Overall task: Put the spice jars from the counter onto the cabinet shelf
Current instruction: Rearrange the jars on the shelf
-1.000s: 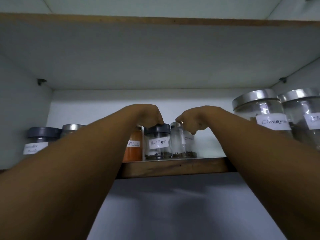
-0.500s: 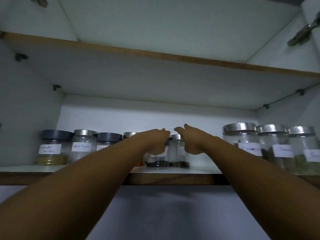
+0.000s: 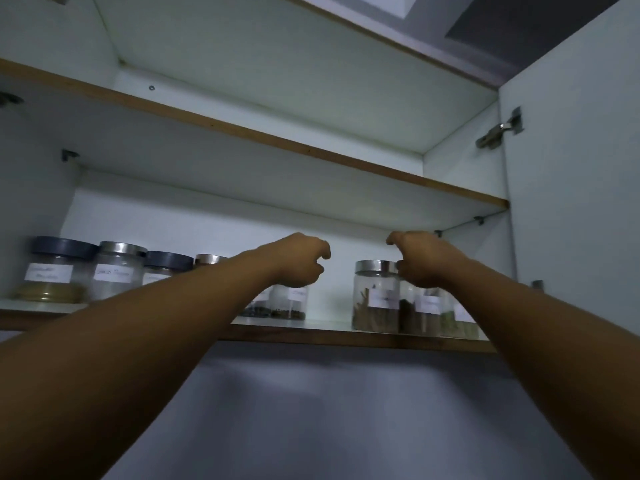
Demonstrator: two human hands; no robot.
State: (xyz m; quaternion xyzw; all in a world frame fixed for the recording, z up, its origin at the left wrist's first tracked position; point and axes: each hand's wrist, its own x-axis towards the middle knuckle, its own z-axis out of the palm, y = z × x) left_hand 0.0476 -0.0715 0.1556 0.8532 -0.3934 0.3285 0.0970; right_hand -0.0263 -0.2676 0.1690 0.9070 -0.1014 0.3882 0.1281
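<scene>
Labelled spice jars stand in a row on the cabinet shelf [image 3: 311, 336]. Two small glass jars [image 3: 290, 304] with dark spice at the bottom sit mid-shelf, partly hidden behind my left forearm. My left hand [image 3: 298, 262] hovers just above and in front of them, fingers loosely curled, holding nothing. My right hand [image 3: 424, 259] is raised to the right, fingers loosely curled, beside the silver lid of a larger jar [image 3: 375, 299]. Whether it touches that lid I cannot tell.
Several jars with grey and silver lids [image 3: 55, 271] fill the shelf's left end, and more large jars [image 3: 429, 313] stand at the right behind my right arm. An upper shelf [image 3: 311, 155] runs overhead. The open cabinet door [image 3: 571, 168] with its hinge [image 3: 498, 129] stands at the right.
Both hands have let go of the two small jars' lids and drawn back and apart, the right hand moving right. The view has tilted upward.
</scene>
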